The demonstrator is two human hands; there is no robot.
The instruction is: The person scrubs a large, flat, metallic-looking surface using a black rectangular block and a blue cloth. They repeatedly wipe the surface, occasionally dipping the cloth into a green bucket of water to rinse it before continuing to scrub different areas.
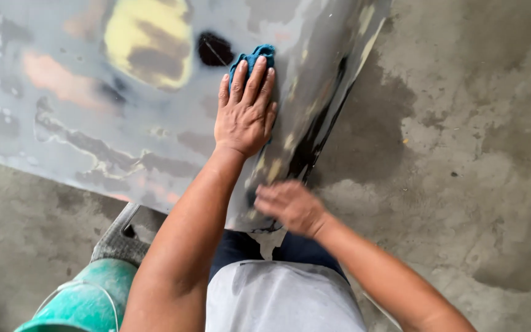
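Note:
A large grey car body panel (93,141) with patches of yellow, pink and dark primer lies in front of me. My left hand (244,110) presses flat on a blue cloth (254,56) against the panel, fingers spread over the cloth. My right hand (290,206) is blurred and rests on the panel's lower curved edge, fingers bent against the surface, holding nothing that I can make out.
A green bucket (87,301) stands at the lower left beside my leg. A grey block (121,237) sits under the panel's lower edge. Wet, stained concrete floor (462,154) stretches to the right.

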